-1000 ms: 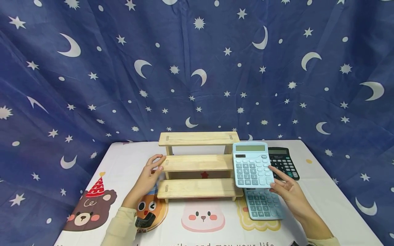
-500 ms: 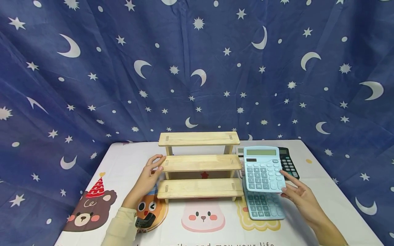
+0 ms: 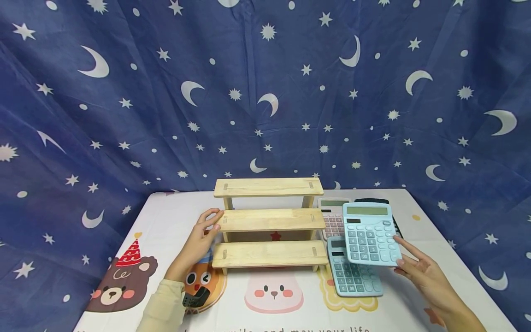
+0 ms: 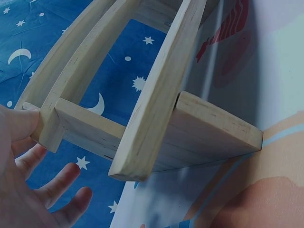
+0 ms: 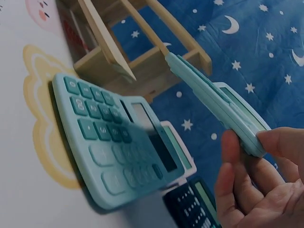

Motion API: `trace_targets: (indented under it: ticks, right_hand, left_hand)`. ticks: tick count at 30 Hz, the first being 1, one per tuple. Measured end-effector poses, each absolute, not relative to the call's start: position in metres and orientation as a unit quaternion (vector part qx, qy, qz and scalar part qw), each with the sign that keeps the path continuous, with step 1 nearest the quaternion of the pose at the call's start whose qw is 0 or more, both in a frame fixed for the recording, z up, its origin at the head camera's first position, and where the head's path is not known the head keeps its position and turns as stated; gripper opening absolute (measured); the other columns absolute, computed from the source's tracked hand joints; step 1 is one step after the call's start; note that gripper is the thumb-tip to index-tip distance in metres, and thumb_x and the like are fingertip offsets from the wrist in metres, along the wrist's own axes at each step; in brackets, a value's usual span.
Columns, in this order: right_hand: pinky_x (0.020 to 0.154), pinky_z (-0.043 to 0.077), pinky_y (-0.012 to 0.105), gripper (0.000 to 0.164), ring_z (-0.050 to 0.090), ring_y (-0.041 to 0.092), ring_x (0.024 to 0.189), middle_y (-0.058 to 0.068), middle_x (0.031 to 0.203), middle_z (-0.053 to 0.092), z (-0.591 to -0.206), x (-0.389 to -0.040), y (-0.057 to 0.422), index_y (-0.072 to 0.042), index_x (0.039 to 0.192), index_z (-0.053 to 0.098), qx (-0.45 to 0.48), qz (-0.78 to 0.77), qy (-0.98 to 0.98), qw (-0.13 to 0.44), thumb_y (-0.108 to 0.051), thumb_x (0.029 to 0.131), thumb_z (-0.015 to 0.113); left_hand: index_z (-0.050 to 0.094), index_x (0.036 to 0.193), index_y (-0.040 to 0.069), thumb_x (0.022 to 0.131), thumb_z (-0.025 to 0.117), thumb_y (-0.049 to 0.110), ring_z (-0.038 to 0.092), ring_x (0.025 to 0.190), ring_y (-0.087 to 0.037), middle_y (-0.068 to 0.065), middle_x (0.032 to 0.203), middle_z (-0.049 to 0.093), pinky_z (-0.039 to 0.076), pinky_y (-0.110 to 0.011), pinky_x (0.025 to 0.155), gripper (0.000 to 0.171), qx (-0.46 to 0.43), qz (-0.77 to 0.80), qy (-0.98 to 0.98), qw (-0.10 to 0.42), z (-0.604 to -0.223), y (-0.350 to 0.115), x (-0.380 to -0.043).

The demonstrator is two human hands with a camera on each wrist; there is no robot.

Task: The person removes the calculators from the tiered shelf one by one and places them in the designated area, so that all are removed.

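My right hand (image 3: 427, 272) pinches a light-blue calculator (image 3: 371, 234) by its lower right edge, thumb on one face and fingers on the other. In the right wrist view this calculator (image 5: 216, 102) shows edge-on, tilted and raised above the others. Below it a second blue calculator (image 3: 357, 276) lies on the table, partly covered in the head view. At the left, my left hand (image 3: 201, 237) pinches the end of the middle board of a three-tier wooden rack (image 3: 269, 220). Its thumb and index finger meet that board in the left wrist view, the other fingers (image 4: 59, 185) spread loosely.
Behind the held calculator lie a pink-and-white calculator (image 3: 333, 216) and a black calculator (image 5: 192, 204), mostly hidden in the head view. A white tablecloth (image 3: 174, 216) with cartoon prints covers the table. A blue star-and-moon curtain (image 3: 265, 115) hangs right behind it.
My right hand has carried the light-blue calculator rightward and slightly nearer, away from the rack. The pink-and-white calculator has come into sight. My left hand has stayed at the rack.
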State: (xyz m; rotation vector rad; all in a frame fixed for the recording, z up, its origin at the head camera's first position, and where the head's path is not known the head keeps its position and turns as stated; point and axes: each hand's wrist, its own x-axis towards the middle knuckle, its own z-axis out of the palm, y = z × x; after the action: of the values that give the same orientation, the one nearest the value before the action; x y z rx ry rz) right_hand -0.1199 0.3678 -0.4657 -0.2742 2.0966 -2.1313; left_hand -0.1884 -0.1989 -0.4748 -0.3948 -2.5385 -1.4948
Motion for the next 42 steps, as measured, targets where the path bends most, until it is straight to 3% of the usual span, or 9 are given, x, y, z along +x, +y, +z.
trace_targets:
  ticks: [8, 14, 20, 28, 42]
  right_hand:
    - [0.085, 0.057, 0.022, 0.057, 0.069, 0.000, 0.109, -0.020, 0.127, 0.068, -0.474, -0.118, 0.385, -0.041, 0.141, 0.051, -0.073, -0.731, 0.674, 0.081, 0.003, 0.104, 0.045]
    - [0.087, 0.057, 0.022, 0.058, 0.068, 0.001, 0.112, -0.021, 0.130, 0.066, -0.481, -0.116, 0.398, -0.041, 0.140, 0.051, -0.087, -0.747, 0.652, 0.095, 0.004, 0.105, 0.041]
    - [0.088, 0.056, 0.021, 0.054, 0.068, -0.001, 0.111, -0.027, 0.127, 0.064, -0.484, -0.113, 0.410, -0.046, 0.139, 0.050, -0.037, -0.735, 0.667, 0.117, -0.003, 0.106, 0.045]
    - [0.085, 0.058, 0.023, 0.052, 0.072, 0.009, 0.097, -0.018, 0.120, 0.071, -0.486, -0.110, 0.429, -0.049, 0.129, 0.057, -0.009, -0.746, 0.652, 0.136, -0.003, 0.106, 0.045]
    - [0.085, 0.058, 0.025, 0.055, 0.073, 0.011, 0.097, -0.015, 0.118, 0.071, -0.496, -0.109, 0.456, -0.049, 0.128, 0.059, -0.013, -0.756, 0.635, 0.159, -0.002, 0.108, 0.040]
  left_hand:
    - [0.047, 0.147, -0.004, 0.107, 0.049, 0.014, 0.040, 0.143, -0.042, -0.020, 0.157, 0.036, 0.048, -0.036, 0.099, 0.045, -0.135, -0.501, -0.850, 0.087, -0.475, -0.197, -0.189]
    - [0.047, 0.147, -0.004, 0.106, 0.049, 0.013, 0.040, 0.143, -0.043, -0.020, 0.157, 0.037, 0.048, -0.039, 0.100, 0.045, -0.139, -0.501, -0.850, 0.088, -0.473, -0.197, -0.187]
    - [0.048, 0.147, -0.003, 0.106, 0.050, 0.013, 0.041, 0.142, -0.043, -0.021, 0.156, 0.037, 0.048, -0.039, 0.099, 0.045, -0.141, -0.500, -0.850, 0.088, -0.472, -0.198, -0.187]
    - [0.047, 0.147, -0.004, 0.106, 0.049, 0.014, 0.042, 0.142, -0.043, -0.020, 0.157, 0.037, 0.048, -0.036, 0.099, 0.045, -0.139, -0.501, -0.850, 0.086, -0.473, -0.198, -0.187]
    - [0.048, 0.146, -0.006, 0.106, 0.050, 0.014, 0.043, 0.141, -0.042, -0.021, 0.156, 0.037, 0.048, -0.033, 0.099, 0.045, -0.138, -0.501, -0.850, 0.088, -0.472, -0.199, -0.187]
